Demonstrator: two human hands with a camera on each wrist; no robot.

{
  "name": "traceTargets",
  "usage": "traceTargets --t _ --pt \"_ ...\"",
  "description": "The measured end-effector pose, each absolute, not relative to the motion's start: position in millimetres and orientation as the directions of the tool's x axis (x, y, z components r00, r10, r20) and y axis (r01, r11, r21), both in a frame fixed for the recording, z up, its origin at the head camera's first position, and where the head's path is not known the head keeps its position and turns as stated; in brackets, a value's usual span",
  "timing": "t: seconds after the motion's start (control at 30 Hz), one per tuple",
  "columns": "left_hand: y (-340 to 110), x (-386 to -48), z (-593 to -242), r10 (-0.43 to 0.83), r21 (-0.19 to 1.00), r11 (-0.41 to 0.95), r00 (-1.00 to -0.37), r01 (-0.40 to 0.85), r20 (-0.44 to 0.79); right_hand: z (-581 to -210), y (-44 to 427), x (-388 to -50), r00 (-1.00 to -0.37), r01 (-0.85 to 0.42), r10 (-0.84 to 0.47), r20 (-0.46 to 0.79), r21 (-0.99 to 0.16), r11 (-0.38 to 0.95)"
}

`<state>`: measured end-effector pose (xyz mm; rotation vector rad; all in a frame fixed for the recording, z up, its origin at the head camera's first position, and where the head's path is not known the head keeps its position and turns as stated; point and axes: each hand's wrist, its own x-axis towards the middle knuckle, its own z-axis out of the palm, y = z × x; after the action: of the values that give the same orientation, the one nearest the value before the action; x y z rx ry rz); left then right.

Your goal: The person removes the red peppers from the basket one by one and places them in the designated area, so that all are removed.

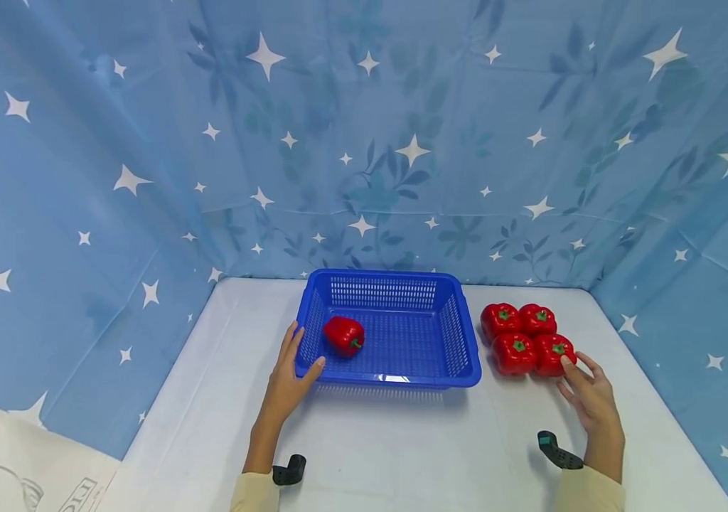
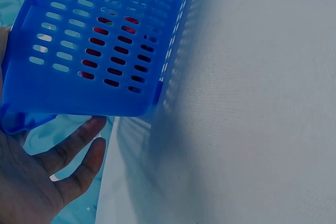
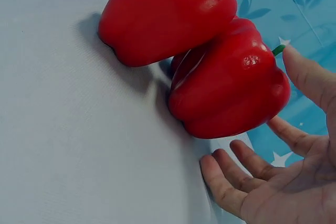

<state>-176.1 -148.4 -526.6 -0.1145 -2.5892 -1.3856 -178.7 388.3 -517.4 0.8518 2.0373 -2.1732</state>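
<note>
My left hand [image 1: 286, 387] is at the near left corner of a blue plastic basket [image 1: 474, 370], its thumb by the front rim and its fingers along the left side. In the left wrist view two fingers of it reach out straight beside the basket wall [image 2: 73, 95]. One red bell pepper [image 1: 343, 336] lies on its side in the basket. My right hand [image 1: 593, 400] is spread around the near right bell pepper [image 1: 554, 355] of a cluster. In the right wrist view its thumb is at that pepper's [image 3: 231, 87] green stem, and the lower fingers stand apart from it.
Beside that pepper stand several more red bell peppers [image 1: 513, 354], close together, right of the basket. A white cloth covers the table [image 1: 396, 455]. Blue star-patterned curtains [image 1: 364, 178] close off the back and sides. Each wrist carries a black camera mount [image 1: 559, 451].
</note>
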Motion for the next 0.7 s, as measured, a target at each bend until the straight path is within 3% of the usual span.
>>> traceTargets --t 0.27,0.5,0.7 --pt "-150 -176 -531 -0.025 0.812 0.563 -0.979 0.155 0.204 -514 392 -185 -0.804 0.446 0.444 -0.396 -0.895 0.010" --pt "-149 -178 -527 -0.020 0.813 0.557 -0.976 0.169 0.216 -503 388 -193 -0.777 0.474 0.574 -0.257 -0.840 0.265" --pt "-149 -177 -526 -0.023 0.814 0.559 -0.978 0.160 0.207 -479 375 -196 -0.778 0.417 0.612 -0.144 -0.847 0.330"
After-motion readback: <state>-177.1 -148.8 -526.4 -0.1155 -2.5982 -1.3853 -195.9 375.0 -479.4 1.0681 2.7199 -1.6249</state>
